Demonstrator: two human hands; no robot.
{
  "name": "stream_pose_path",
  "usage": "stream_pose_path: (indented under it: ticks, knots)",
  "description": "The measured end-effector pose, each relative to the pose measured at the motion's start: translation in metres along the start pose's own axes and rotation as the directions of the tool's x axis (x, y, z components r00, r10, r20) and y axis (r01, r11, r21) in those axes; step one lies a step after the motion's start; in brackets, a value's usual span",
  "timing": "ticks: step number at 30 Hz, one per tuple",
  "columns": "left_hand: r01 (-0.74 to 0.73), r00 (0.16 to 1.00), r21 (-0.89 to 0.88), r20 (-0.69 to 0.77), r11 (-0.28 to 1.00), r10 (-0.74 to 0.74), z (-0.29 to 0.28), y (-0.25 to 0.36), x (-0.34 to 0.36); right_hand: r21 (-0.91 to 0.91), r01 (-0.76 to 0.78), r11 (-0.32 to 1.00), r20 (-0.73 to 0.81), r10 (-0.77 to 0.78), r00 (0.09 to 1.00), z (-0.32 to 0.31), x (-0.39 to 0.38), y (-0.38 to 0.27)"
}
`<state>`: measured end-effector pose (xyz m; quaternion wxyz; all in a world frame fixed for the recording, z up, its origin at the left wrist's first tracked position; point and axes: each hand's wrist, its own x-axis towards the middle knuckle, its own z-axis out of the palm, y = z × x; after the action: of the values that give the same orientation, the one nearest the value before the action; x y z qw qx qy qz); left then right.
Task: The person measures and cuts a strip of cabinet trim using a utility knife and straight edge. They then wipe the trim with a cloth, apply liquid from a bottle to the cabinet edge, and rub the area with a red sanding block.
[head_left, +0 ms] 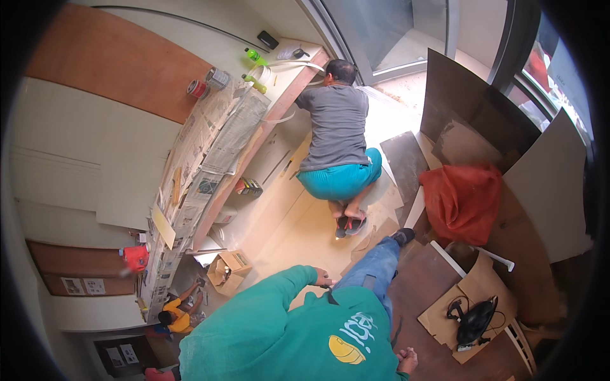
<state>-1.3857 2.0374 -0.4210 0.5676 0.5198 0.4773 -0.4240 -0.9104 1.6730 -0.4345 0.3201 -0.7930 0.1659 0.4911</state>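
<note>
My left hand (323, 279) rests at my waist, over my green sweatshirt (254, 330) and blue jeans (368, 267), with fingers curled beside a small dark item that I cannot make out. My right hand (406, 359) is low on my right side, its fingers curled; whether anything is in them is unclear. To my right, a black bag-like item with straps (476, 320) lies on cardboard (438, 317). Ahead, a person in grey (333, 127) squats on the pale floor panel (305, 235), reaching under a wooden counter (273, 108).
A newspaper-covered ledge (210, 146) holds cans and bottles on the left. Below it are an open box (229, 273) and a person in yellow (178, 317). At right, boards (540, 190) and a red cloth (460, 203) pile up beside a glass door (394, 38).
</note>
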Motion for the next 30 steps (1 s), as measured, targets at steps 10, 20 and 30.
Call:
stream_pose_path:
  ticks: [10,20,30]
  knots:
    - [-0.266,0.888,-0.258,-0.440,0.929,0.133,0.083,-0.015,-0.015,-0.301,-0.005,0.954,0.124,0.044,0.991,-0.001,-0.010,0.009]
    - [-0.388,0.356,-0.145,-0.935,0.910,0.003,0.083,-0.129,-0.073,-0.397,0.051,0.916,0.115,-0.006,0.993,0.047,-0.010,0.002]
    - [-0.653,0.050,-0.186,-0.978,0.734,-0.202,0.132,-0.312,-0.256,-0.332,0.611,0.719,0.328,-0.519,0.789,0.276,0.000,-0.021]
